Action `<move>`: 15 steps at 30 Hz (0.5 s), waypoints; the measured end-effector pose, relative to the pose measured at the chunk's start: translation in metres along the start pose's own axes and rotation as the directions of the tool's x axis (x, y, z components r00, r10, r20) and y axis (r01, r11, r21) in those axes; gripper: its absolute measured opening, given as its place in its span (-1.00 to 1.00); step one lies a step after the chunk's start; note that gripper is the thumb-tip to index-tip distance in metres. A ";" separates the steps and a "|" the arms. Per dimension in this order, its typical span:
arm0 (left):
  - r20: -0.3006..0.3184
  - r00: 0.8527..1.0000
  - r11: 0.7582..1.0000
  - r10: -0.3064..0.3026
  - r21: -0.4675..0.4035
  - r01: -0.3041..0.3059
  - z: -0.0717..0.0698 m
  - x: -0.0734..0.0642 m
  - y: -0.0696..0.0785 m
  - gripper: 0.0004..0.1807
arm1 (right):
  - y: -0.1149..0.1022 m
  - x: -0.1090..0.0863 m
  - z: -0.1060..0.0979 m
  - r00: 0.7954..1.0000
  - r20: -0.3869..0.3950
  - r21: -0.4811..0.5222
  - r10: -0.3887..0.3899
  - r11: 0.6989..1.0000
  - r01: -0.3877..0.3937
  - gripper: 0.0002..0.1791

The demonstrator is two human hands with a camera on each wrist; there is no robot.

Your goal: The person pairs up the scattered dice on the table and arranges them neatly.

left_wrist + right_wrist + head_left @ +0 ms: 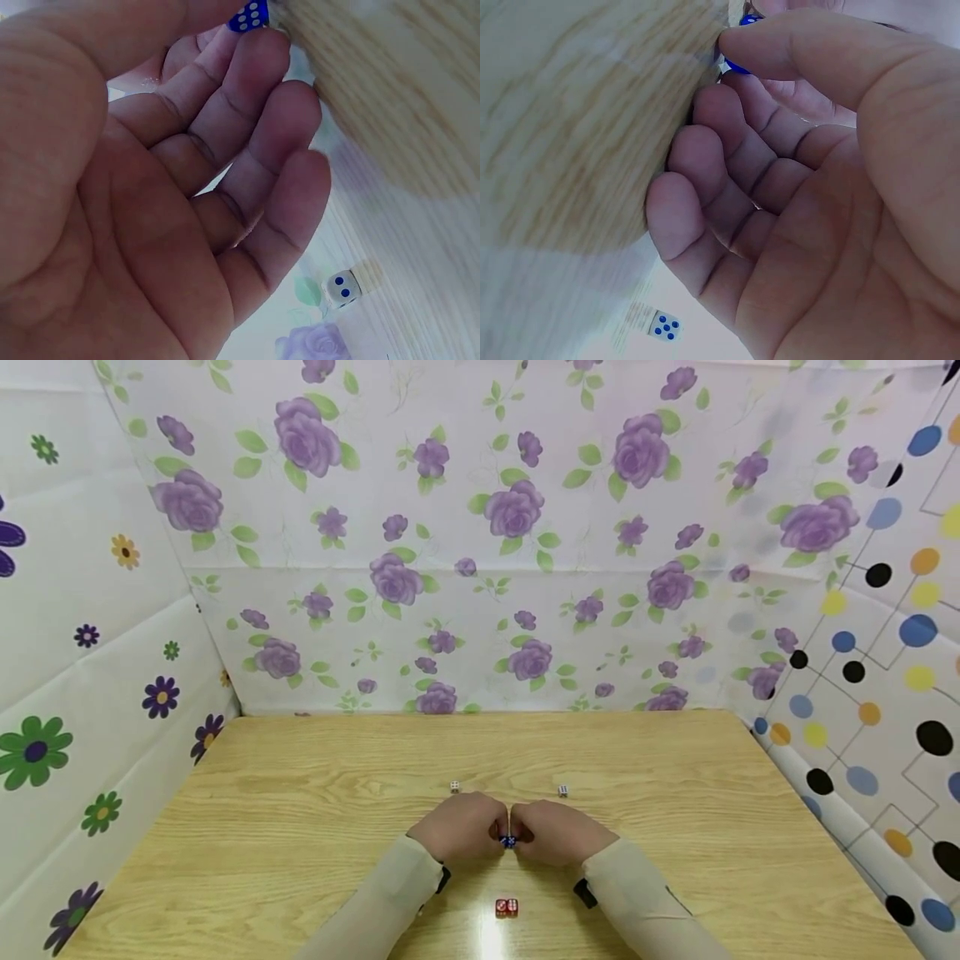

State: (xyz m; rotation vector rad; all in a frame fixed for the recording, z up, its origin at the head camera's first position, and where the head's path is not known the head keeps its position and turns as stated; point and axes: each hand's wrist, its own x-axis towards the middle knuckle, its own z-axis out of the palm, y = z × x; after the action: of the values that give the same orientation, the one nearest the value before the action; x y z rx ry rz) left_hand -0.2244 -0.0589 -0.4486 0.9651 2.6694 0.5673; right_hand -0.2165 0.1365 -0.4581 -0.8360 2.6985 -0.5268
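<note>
At the middle of the table, two small blue dice (507, 842) sit side by side between my hands. My left hand (463, 828) pinches one blue die (250, 16) between thumb and index finger, its other fingers curled with nothing in the palm. Mirroring it, my right hand (561, 833) pinches at a blue die (737, 67), which its thumb partly hides. The knuckles of both hands nearly meet. Nearer to me, two red dice (507, 907) lie against each other.
Beyond the left hand lies a white die (454, 787); another white die (563, 791) lies beyond the right hand. The wooden table (300, 777) meets a flowered cloth (480, 635) at the back, with patterned cloths at both sides.
</note>
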 end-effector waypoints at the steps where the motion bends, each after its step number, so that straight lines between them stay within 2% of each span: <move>1: -0.001 1.000 1.000 0.001 0.002 -0.001 0.000 0.000 0.000 -0.63 | 0.000 0.000 0.000 1.000 0.001 -0.003 -0.001 1.000 0.001 -0.83; 8: -0.008 1.000 1.000 0.002 0.019 -0.001 0.001 0.000 0.001 -0.59 | 0.001 0.001 0.002 1.000 -0.012 -0.032 -0.007 0.999 0.006 -0.81; 15: -0.008 1.000 1.000 -0.002 0.010 0.002 0.002 0.000 0.000 -0.61 | -0.001 0.000 0.001 1.000 -0.009 -0.020 -0.003 1.000 0.003 -0.80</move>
State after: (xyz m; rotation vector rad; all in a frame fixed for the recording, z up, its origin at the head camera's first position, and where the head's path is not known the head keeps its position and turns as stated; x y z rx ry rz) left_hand -0.2236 -0.0576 -0.4506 0.9642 2.6822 0.5591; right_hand -0.2155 0.1358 -0.4587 -0.8451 2.7151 -0.5069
